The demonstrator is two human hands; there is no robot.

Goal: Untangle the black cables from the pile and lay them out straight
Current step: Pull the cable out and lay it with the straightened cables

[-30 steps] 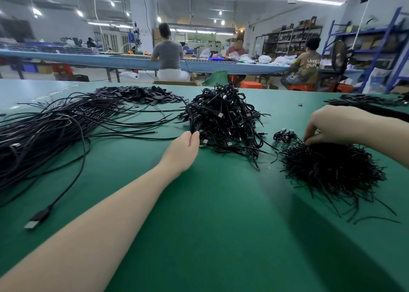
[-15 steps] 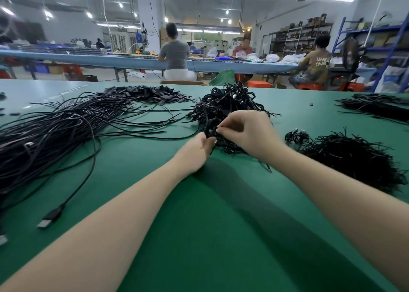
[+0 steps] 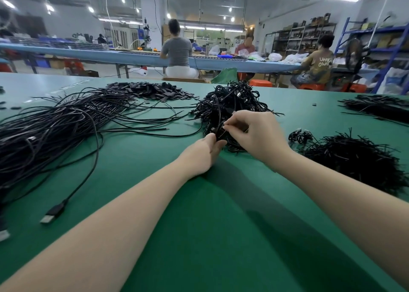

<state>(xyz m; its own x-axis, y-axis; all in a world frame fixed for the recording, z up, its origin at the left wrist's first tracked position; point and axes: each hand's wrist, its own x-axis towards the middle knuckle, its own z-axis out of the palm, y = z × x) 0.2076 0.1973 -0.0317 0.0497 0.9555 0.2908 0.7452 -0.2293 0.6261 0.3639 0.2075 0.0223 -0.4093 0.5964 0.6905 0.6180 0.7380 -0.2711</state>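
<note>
- The tangled pile of black cables (image 3: 230,105) lies on the green table (image 3: 221,225), near its middle, just ahead of both hands.
- The right hand (image 3: 254,134) rests against the near edge of the pile; its thumb and forefinger are curled and pinch a cable strand (image 3: 218,123) that rises from the pile.
- The left hand (image 3: 202,152) lies on the table, touching the near edge of the pile; its fingers are closed round cable at the same spot, just below the right fingertips.
- To the left, a large bundle of long cables (image 3: 55,125) is spread across the table; one cable ends in a USB plug (image 3: 53,213) nearer the camera.
- Behind that bundle lies a heap of flat black pieces (image 3: 152,91).
- To the right, a heap of short black wire lengths (image 3: 358,159) sits well apart from the pile.
- At the far right edge lies another dark bundle (image 3: 380,107).
- Beyond the table, seated workers (image 3: 177,50) occupy a long blue bench (image 3: 88,53).
</note>
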